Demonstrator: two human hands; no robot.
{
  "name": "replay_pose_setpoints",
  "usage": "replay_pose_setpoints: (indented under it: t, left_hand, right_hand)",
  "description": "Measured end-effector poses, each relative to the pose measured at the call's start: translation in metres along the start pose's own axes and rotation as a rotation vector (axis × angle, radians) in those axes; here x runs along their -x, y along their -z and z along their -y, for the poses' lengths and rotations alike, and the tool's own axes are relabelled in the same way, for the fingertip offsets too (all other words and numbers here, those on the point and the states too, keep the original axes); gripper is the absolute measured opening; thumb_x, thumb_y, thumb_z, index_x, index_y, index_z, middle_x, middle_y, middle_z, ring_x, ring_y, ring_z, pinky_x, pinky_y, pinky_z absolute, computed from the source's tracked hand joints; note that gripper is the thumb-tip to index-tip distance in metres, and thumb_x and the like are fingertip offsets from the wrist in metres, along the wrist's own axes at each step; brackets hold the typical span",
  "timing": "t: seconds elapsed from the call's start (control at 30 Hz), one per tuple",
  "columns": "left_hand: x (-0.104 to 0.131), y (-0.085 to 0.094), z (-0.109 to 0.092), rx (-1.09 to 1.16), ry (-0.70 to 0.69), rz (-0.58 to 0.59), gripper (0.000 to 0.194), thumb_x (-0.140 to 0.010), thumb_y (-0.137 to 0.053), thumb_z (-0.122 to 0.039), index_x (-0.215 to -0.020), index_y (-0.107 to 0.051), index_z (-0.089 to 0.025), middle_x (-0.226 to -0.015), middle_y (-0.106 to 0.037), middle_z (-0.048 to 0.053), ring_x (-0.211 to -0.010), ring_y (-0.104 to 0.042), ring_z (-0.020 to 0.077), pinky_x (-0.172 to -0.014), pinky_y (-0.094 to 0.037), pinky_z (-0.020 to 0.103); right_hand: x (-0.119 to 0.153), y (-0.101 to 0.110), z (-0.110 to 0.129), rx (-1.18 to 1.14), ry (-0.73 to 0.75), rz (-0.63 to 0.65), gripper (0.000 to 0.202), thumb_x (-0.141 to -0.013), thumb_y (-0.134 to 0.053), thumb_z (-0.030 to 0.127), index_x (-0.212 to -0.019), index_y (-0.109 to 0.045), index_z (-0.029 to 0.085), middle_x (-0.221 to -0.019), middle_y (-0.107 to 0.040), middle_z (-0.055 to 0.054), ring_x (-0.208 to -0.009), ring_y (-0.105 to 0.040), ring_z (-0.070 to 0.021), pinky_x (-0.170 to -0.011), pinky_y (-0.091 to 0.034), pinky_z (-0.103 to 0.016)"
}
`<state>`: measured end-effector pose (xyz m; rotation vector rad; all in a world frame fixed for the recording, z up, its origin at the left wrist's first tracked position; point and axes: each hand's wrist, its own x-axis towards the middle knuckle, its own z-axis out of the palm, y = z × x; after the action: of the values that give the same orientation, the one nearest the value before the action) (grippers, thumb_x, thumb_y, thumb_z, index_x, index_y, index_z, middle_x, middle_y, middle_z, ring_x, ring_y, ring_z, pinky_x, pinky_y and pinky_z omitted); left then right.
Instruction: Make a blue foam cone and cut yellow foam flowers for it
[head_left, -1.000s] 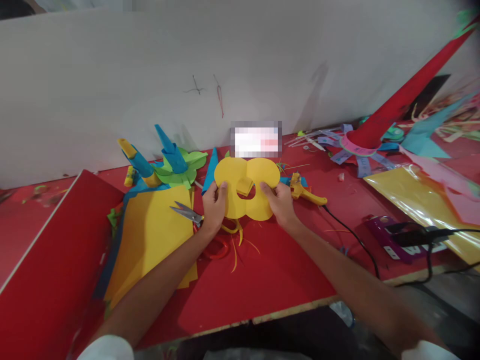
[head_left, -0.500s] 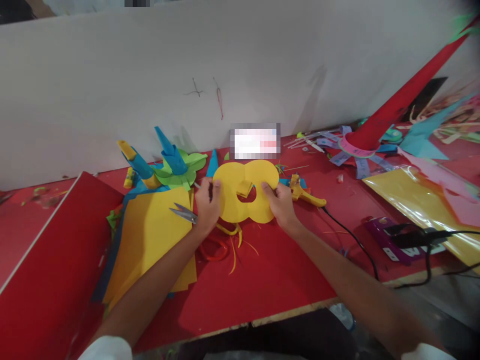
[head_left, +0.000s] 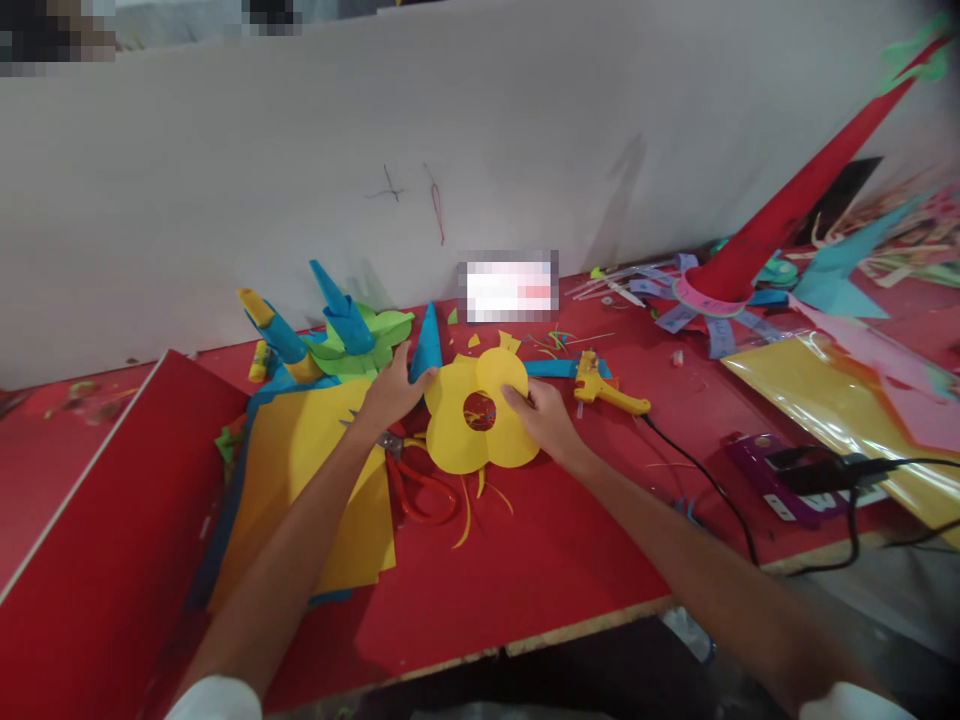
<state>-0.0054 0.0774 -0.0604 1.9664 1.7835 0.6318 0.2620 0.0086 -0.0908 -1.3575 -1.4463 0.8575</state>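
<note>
Between my hands is a yellow paper flower [head_left: 454, 445] with rounded petals and a round hole in its middle. My right hand [head_left: 544, 415] pinches its right petal, thumb on top. My left hand [head_left: 394, 393] is open at the flower's left edge, its thumb close to a petal; I cannot tell whether they touch. Just beyond that hand a blue paper cone [head_left: 428, 345] stands upright. Scissors with red handles [head_left: 427, 512] lie below my left hand, their blades partly hidden by my wrist.
Yellow sheets [head_left: 341, 540] are stacked at left beside a red board [head_left: 112, 510]. Blue-and-green paper shapes [head_left: 352, 335] stand behind them. A yellow glue gun [head_left: 611, 393] with a black cord lies right, near a purple power strip [head_left: 780, 485]. A tall red cone [head_left: 810, 190] leans farther right.
The flower has opened out from a two-lobed shape to show all its petals and hole. My left hand has let go and shifted slightly left, fingers spreading.
</note>
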Motion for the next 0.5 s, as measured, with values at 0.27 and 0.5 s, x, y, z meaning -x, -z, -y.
replay_pose_setpoints:
  t: [0.27,0.5]
  left_hand:
    - [-0.015,-0.009,0.017,0.206,0.062,-0.04,0.087,-0.091,-0.071,-0.059,-0.163,-0.046,-0.016,-0.163,-0.055,0.024,-0.146,-0.058,0.0415,-0.123,-0.044,0.053]
    - [-0.015,0.018,0.011,0.288,0.104,-0.01,0.078,-0.085,-0.072,-0.041,-0.156,-0.053,-0.013,-0.148,-0.066,0.022,-0.141,-0.061,0.0399,-0.118,-0.05,0.055]
  right_hand:
    - [0.0,0.0,0.0,0.003,0.0,0.001,0.052,-0.089,-0.06,0.07,-0.068,-0.049,0.023,-0.063,-0.046,0.002,-0.06,-0.041,-0.0145,-0.055,-0.031,-0.03]
    - [0.0,0.0,0.005,-0.151,-0.065,-0.007,0.054,-0.083,-0.07,0.073,-0.071,-0.055,0.022,-0.063,-0.052,0.001,-0.061,-0.047,-0.0155,-0.054,-0.037,-0.029]
